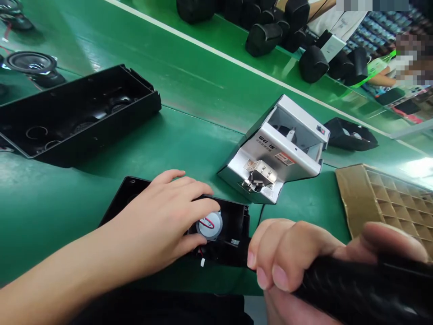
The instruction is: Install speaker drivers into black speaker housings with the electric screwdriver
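Note:
My left hand rests on a small black plastic housing near the table's front edge, fingers around a round silver speaker magnet with red wire inside it. My right hand is closed around the thick black textured handle of a tool, held just right of the housing. The tool's tip is hidden behind my fingers.
A silver metal screw feeder box stands beyond the housing. A larger open black housing lies at the left, loose speakers behind it. A brown cardboard grid tray sits at the right. Black speaker parts line the far belt.

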The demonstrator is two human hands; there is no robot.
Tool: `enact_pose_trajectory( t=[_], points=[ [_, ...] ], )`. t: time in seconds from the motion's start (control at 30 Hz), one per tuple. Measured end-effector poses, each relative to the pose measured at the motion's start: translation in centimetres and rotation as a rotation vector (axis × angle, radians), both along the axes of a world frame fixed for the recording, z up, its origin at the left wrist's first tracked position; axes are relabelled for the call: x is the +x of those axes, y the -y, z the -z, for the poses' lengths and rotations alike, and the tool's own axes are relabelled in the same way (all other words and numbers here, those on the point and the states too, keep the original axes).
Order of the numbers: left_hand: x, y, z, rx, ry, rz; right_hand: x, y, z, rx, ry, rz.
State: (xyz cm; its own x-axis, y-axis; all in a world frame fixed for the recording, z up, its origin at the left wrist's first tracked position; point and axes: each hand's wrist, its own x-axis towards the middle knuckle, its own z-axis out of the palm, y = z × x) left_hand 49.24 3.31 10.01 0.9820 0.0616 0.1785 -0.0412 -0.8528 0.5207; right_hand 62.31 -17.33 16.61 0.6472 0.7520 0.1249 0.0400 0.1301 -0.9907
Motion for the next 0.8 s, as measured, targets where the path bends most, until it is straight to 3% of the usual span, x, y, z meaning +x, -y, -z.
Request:
enact_pose_trajectory(
  t=[0.1, 0.27, 0.6, 0.8],
  points=[
    [0.4, -0.2, -0.5, 0.041, -0.027, 0.024, 0.2, 0.3, 0.1, -0.004, -0.042, 0.038],
    [0.7, -0.3, -0.8, 0.079, -0.029, 0.039, 1.2, 0.3, 0.0, -0.135, 0.019, -0.005],
    [0.6, -0.2, -0.8, 0.086, -0.047, 0.029, 1.1, -0.9, 0.3, -0.108, 0.053, -0.004],
    [0.5, -0.1, -1.0, 0.082, -0.063, 0.034, 0.5, -0.2, 0.6, -0.081, 0.059, 0.001]
  ],
)
